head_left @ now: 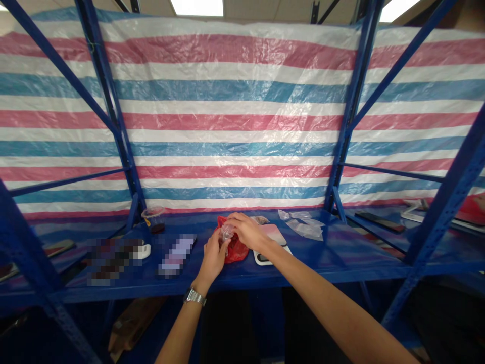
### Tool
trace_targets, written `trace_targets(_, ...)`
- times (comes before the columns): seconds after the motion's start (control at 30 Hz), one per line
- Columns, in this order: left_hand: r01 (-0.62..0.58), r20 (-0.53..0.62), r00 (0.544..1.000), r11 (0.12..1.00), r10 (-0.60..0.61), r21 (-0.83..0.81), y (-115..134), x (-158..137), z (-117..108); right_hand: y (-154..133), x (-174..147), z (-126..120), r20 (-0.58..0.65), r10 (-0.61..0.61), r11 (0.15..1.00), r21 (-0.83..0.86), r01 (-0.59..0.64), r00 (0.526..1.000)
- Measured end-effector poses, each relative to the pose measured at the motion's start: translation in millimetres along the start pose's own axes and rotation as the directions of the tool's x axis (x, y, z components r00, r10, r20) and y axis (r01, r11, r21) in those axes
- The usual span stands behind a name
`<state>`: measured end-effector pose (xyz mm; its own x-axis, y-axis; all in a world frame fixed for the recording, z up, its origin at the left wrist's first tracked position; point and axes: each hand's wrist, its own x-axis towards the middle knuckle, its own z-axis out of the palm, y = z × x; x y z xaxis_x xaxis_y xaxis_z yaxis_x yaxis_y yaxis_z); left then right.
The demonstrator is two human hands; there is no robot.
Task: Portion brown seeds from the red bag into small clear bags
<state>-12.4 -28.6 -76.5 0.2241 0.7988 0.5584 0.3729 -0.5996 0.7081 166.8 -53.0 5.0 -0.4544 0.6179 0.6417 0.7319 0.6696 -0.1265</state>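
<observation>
L hand & R hand: fingers curled nearly closed w/ a clear bag btwn them, over a red bag. Scale just R of fingers, flat bags farther R; phone L, cup farther L, all on blue shelf.

Between my left hand and the phone, I have only a narrow gap along the blue shelf. My right hand lies beyond the scale, with my wrist over it, so the scale blocks a low slide rightward. Past it, the front stretch is open up to the post. Small clear bags occupy the back right; the striped sheet closes the rear.
</observation>
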Motion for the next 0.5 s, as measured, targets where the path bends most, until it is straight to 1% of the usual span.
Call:
trace_targets(0.07,-0.006,-0.012,1.000,0.997,0.005,-0.072,0,0,-3,0,1,0,-0.060,0.018,1.000,0.008,-0.018,0.998)
trace_targets(0.1,-0.005,-0.028,1.000,0.994,0.002,-0.109,0,0,-4,0,1,-1,-0.098,0.047,0.999,0.006,-0.047,0.994)
trace_targets(0.13,-0.003,-0.054,0.999,0.990,-0.005,-0.143,0,0,-6,0,2,-1,-0.127,0.091,0.996,-0.004,-0.092,0.988)
trace_targets(0.17,0.001,-0.088,0.996,0.986,-0.016,-0.169,-1,1,-8,0,3,-2,-0.129,0.144,0.989,-0.020,-0.148,0.981)
trace_targets(0.2,0.006,-0.124,0.992,0.983,-0.029,-0.185,-2,2,-10,1,3,-1,-0.094,0.203,0.977,-0.040,-0.208,0.975)
trace_targets(0.23,0.013,-0.160,0.986,0.982,-0.043,-0.188,-4,4,-13,2,4,0,-0.027,0.261,0.963,-0.063,-0.262,0.965)
trace_targets(0.3,0.026,-0.215,0.975,0.986,-0.061,-0.165,-8,9,-16,5,5,6,0.145,0.358,0.932,-0.113,-0.344,0.922)
trace_targets(0.33,0.031,-0.221,0.973,0.989,-0.063,-0.146,-11,12,-18,6,5,10,0.213,0.391,0.919,-0.133,-0.370,0.895)
trace_targets(0.37,0.037,-0.209,0.976,0.991,-0.064,-0.132,-14,15,-18,7,5,15,0.252,0.416,0.909,-0.147,-0.391,0.873)
trace_targets(0.4,0.047,-0.178,0.982,0.991,-0.070,-0.129,-16,18,-18,8,6,20,0.264,0.436,0.899,-0.156,-0.408,0.860)
trace_targets(0.5,0.112,-0.052,0.991,0.975,-0.124,-0.192,-22,25,-16,7,9,34,0.245,0.469,0.883,-0.150,-0.445,0.848)
